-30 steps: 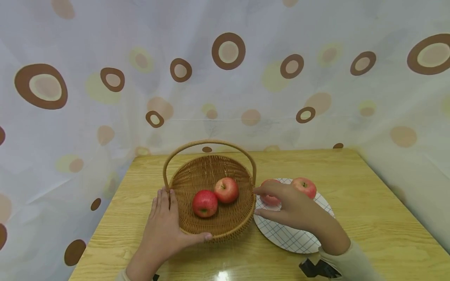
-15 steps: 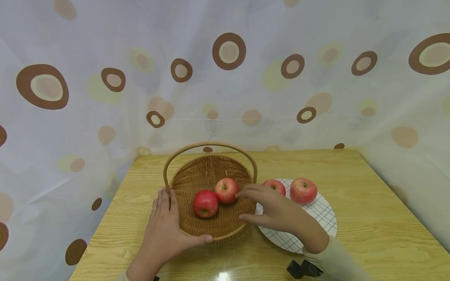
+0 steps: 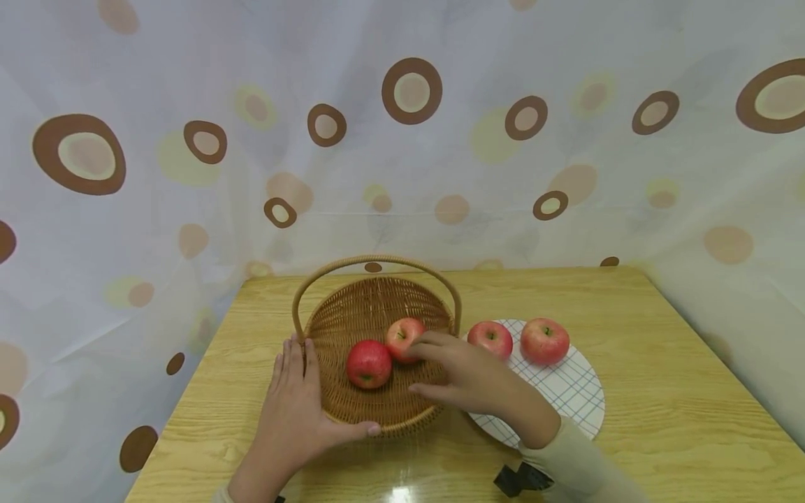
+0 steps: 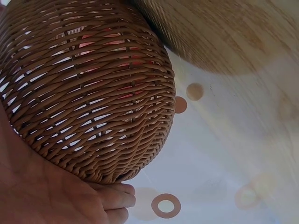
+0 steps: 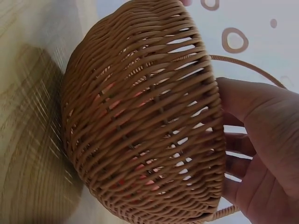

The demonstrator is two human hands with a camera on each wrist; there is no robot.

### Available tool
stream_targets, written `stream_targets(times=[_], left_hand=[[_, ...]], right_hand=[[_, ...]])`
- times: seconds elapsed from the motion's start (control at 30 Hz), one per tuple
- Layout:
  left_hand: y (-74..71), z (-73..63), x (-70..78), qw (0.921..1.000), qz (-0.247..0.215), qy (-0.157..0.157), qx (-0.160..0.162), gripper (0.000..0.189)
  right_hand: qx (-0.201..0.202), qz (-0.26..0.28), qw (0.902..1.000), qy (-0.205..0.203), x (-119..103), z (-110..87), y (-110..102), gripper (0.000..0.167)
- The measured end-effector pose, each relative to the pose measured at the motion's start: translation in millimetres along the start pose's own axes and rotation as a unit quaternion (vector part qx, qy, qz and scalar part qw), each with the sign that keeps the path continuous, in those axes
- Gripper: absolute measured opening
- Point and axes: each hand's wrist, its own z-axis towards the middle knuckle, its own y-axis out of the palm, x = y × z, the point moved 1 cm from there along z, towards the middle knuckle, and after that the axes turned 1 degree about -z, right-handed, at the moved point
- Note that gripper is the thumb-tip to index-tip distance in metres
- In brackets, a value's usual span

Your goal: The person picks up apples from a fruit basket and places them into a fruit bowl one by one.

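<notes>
A brown wicker basket (image 3: 377, 297) with a tall arched handle (image 3: 375, 259) stands on the table. Two apples lie inside it: a deep red apple (image 3: 369, 365) and a paler red apple (image 3: 400, 334). My left hand (image 3: 295, 416) rests on the basket's left and front rim, fingers straight and thumb spread along the edge. Over the basket's right side, my right hand (image 3: 474, 374) reaches in with loosely bent fingers, partly covering the paler apple; whether it touches that apple, I cannot tell. In the right wrist view, its fingers (image 5: 240, 144) show beyond the rim.
To the right of the basket lies a round white plate (image 3: 566, 398) with a blue grid. Two more apples sit on it, one apple (image 3: 489, 340) nearer the basket and another apple (image 3: 544, 342) farther right. A patterned sheet (image 3: 478, 230) hangs behind the wooden table (image 3: 666, 391).
My right hand has moved left from above the plate into the basket, uncovering the apples on the plate. My left hand stays on the rim.
</notes>
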Motion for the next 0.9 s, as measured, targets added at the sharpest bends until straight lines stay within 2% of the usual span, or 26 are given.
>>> stream_targets(times=[0.23, 0.4, 0.7, 0.9], left_hand=[[2.1, -0.6, 0.3, 1.0000, 0.006, 0.004, 0.003, 0.164], [3.8, 0.4, -0.2, 0.9997, 0.018, 0.013, 0.006, 0.164], [7.2, 0.4, -1.7, 0.9994, 0.021, 0.021, 0.015, 0.164], [8.2, 1.8, -2.5, 0.9994, 0.022, 0.022, 0.016, 0.164]], right_hand=[[-0.013, 0.009, 0.9998, 0.007, 0.0, 3.1, 7.5, 0.043], [-0.015, 0.001, 0.9999, -0.003, 0.3, 6.1, 11.0, 0.046], [-0.008, -0.033, 0.9992, -0.021, 0.2, 13.9, 15.9, 0.051], [-0.028, -0.065, 0.9974, -0.018, -2.4, 22.5, 17.1, 0.055]])
